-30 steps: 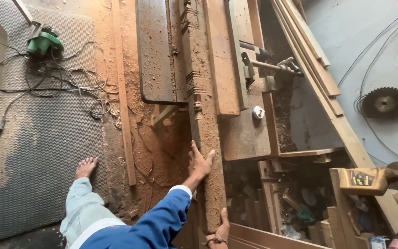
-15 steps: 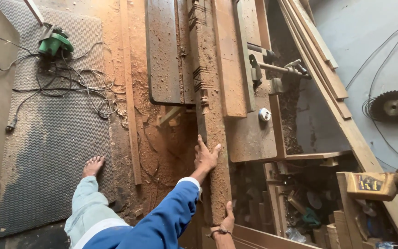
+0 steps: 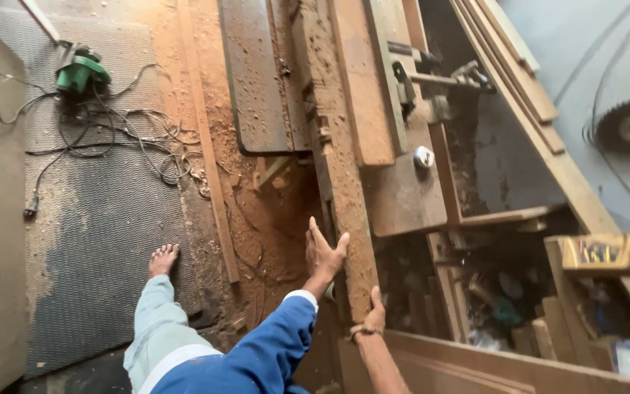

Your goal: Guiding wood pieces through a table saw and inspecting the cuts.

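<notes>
Near frame bottom: left hand (image 3: 324, 255) flat, fingers spread against carved plank (image 3: 337, 160); right hand (image 3: 373, 318) grips its end, fingers hidden.

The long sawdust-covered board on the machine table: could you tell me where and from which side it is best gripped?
Probably at its near end, from both sides. The long board runs lengthwise away from the person and is narrow, so its two long edges are the reachable faces. The left hand already lies against the left edge and the right hand against the near right corner; the far end lies beyond reach.
</notes>
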